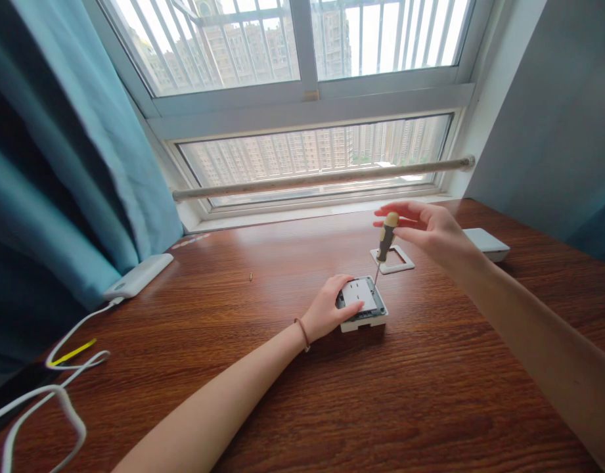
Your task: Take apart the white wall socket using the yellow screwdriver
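Head view: gripping socket (356, 295) in its white box (350, 326) on the counter (282, 394) with left hand (330, 300); pinching screwdriver (386, 242) in right hand (431, 226), tip down at the socket's right side; seemingly midway through screw work, impossible to tell whether tightening or loosening; with frame (401, 267) off, lying just beyond, unfitted; with small brass-coloured piece (251, 276) loose, unused.

The tabletop (263, 374) showed wood grain under a glossy sheen. The socket (360, 293) looked made of smooth plastic, as did the white frame (399, 268). The screwdriver (385, 244) had a matt, plastic-looking handle (387, 238) and a metal shaft (378, 272). The curtain (100, 144) looked like smooth cloth, the window panes (233, 52) clear glass, the rail (326, 179) scuffed metal.
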`<move>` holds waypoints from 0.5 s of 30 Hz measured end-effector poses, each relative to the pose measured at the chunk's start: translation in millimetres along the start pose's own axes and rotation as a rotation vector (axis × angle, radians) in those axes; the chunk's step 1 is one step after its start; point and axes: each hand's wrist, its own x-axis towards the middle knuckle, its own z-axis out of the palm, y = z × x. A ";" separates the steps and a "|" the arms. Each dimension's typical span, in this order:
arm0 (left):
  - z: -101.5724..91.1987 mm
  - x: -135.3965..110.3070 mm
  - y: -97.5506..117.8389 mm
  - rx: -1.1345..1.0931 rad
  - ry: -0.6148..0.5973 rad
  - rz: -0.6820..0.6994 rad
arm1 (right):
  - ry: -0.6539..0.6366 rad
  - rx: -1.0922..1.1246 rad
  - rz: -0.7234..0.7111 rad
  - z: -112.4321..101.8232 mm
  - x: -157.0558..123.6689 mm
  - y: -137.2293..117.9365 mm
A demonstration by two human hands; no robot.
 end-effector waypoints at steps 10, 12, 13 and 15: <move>0.3 0.3 -0.2 -0.002 0.001 0.003 | 0.159 -0.177 -0.010 3.4 1.9 14.3; -0.1 0.0 0.5 -0.004 0.001 0.005 | 0.104 -0.062 -0.004 1.3 2.0 10.0; -0.2 0.0 0.8 -0.004 -0.001 0.005 | 0.069 -0.008 0.010 0.6 1.8 6.9; -0.4 -0.1 1.1 0.001 -0.005 0.004 | 0.011 0.037 0.038 0.3 0.9 1.0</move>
